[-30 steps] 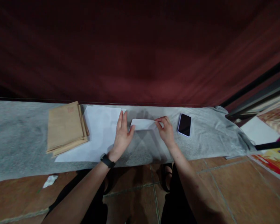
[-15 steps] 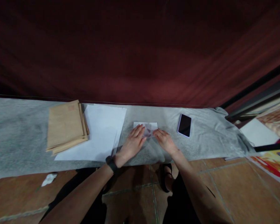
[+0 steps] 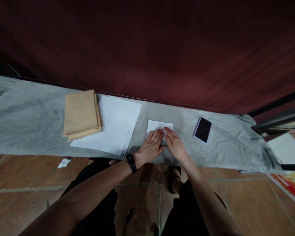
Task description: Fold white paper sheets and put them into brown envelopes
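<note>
A small folded white sheet of paper [image 3: 159, 124] lies on the grey cloth. Flat across its left and middle part rests my left hand [image 3: 151, 144], fingers stretched out. My right hand [image 3: 175, 144] presses on the paper's right part with extended fingers, its fingertips close beside those of the left. Both hands cover most of the paper's near half. To the left lies a stack of larger white sheets [image 3: 118, 121], partly under a pile of brown envelopes [image 3: 81, 111].
A phone [image 3: 203, 129] in a pale purple case lies to the right on the grey cloth [image 3: 34, 121]. Dark red fabric [image 3: 147, 59] hangs along the far edge. A crumpled white scrap [image 3: 64, 163] is on the tiled floor. Printed sheets [image 3: 291, 183] lie at the far right.
My right hand has moved from the paper's right edge onto it, beside my left fingers. The folded paper now looks deeper front to back. The camera view has turned slightly.
</note>
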`<state>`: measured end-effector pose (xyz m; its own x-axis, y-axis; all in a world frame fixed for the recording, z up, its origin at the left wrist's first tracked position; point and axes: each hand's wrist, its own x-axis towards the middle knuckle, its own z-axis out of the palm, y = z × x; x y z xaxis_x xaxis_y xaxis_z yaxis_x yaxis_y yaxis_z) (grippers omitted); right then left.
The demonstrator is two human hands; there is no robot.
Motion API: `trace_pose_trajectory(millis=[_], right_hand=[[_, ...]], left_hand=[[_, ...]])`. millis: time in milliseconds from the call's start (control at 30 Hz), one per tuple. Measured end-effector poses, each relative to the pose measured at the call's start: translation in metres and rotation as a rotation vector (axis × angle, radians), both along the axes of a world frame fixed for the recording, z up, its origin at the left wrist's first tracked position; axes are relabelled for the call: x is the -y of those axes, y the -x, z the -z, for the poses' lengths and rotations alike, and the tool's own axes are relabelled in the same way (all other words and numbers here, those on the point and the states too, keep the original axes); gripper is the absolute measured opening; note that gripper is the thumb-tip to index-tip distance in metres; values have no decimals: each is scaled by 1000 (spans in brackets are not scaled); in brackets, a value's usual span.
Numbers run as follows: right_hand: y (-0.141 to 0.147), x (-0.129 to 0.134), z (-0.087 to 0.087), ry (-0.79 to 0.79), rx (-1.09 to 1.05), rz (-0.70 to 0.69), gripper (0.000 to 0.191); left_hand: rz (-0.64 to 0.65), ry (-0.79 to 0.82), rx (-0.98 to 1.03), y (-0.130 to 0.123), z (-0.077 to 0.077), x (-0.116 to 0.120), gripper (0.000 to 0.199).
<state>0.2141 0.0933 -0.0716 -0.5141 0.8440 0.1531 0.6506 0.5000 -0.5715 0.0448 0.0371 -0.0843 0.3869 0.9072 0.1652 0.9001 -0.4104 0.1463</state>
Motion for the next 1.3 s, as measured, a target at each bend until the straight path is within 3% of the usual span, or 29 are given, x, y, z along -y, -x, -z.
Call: trace_pose_trajectory(millis=[200, 467, 700, 967, 1300], right_hand=[[22, 12, 25, -41, 166, -2, 63], [9, 17, 30, -155, 311, 38, 64], [-2, 19, 30, -198, 330, 70, 63], [-10, 20, 31, -196, 327, 112, 62], [0, 10, 15, -126, 269, 220, 53]], left_hand=[[28, 29, 22, 2, 3, 1, 64], [-1, 42, 41, 6, 5, 3, 64], [-65, 46, 33, 20, 1, 3, 65], [-160, 16, 64, 46, 6, -6, 66], [-196, -54, 119, 23, -2, -23, 60]])
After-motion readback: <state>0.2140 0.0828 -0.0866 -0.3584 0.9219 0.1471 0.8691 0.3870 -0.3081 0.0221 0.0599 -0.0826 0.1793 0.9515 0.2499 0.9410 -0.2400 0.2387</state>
